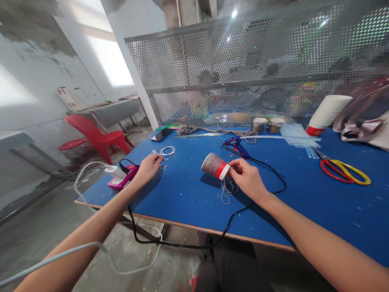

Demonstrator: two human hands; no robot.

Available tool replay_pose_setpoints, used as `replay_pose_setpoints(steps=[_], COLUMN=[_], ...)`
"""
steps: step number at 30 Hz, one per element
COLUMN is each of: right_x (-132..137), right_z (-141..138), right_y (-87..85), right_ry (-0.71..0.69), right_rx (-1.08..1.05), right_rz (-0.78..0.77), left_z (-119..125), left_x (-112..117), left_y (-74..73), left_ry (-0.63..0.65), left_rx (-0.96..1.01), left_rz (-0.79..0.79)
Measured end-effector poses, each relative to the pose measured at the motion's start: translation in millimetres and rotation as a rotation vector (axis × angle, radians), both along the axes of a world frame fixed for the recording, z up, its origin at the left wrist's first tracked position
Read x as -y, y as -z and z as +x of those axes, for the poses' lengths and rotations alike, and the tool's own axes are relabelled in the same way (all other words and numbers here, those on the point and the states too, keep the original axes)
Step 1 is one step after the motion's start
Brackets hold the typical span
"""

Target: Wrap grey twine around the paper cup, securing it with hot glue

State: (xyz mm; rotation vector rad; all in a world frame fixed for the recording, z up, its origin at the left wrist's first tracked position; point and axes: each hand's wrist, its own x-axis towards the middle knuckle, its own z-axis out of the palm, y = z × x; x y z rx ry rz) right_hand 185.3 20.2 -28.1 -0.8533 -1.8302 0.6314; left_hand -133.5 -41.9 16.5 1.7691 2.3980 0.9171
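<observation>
Tilted on its side above the table, a paper cup [215, 166] is wound with grey-brown cord over most of its wall, with a red and white band left bare. My right hand [248, 178] pinches it at the banded end. Loose loops of grey cord [228, 190] hang below it onto the table. My left hand [148, 167] is over the table's left part, thumb and fingers pressed together; what they hold, if anything, is too small to make out. Near those fingers lie a white coiled cable [167, 151] and small pale scraps.
On the blue table [182, 202] are a blue glue gun [235, 146] with a black cable, scissors [345, 171], stacked paper cups [330, 113], two wrapped cups, a cord bundle [209, 130] and a phone [161, 134]. A magenta power strip [123, 178] sits left. Behind stands a perforated metal screen [182, 73].
</observation>
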Motion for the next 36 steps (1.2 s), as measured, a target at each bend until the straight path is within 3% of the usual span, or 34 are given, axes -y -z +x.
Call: replay_pose_setpoints(steps=[4,8,10,14,17,20,23,27,31,36], right_x=[2.8,6.8,8.2,10.1,12.7,16.2,19.2,21.3,24.9,40.0], right_z=[-1.8,-4.8,-5.6,-4.9,-4.1,-4.8,-6.4,-8.5,-11.2,-12.5], right_y=[-0.7,-1.4,-1.2,-0.9,-1.6,-2.6,-3.1,-2.4,-0.7,-5.0], right_ry=[0.001,0.012,0.028,0.032,0.019,0.001,-0.033,-0.050,-0.014,0.024], right_rx=[0.004,0.003,0.011,0.050,0.114,0.159,0.187,0.258,0.340,0.490], right_rz=[0.008,0.048,0.110,0.323,0.500,0.600,0.611,0.546,0.500,0.559], left_z=[8.4,34.3,55.5,103.3,131.0,145.1,146.0,135.7,123.8,114.3], left_x=[1.2,-0.2,-0.1,6.3,12.9,16.1,14.5,4.9,-14.0,-38.2], left_y=[-3.9,-7.5,-9.5,-13.7,-16.5,-18.2,-17.9,-13.1,-4.1,3.5], left_ry=[0.029,0.094,0.151,0.308,0.383,0.376,0.357,0.388,0.396,0.443], left_rx=[-0.058,0.008,0.384,0.699,0.864,0.944,0.900,0.620,0.433,0.286], left_rz=[0.058,0.129,0.064,-0.040,-0.059,-0.031,0.017,0.089,0.143,0.199])
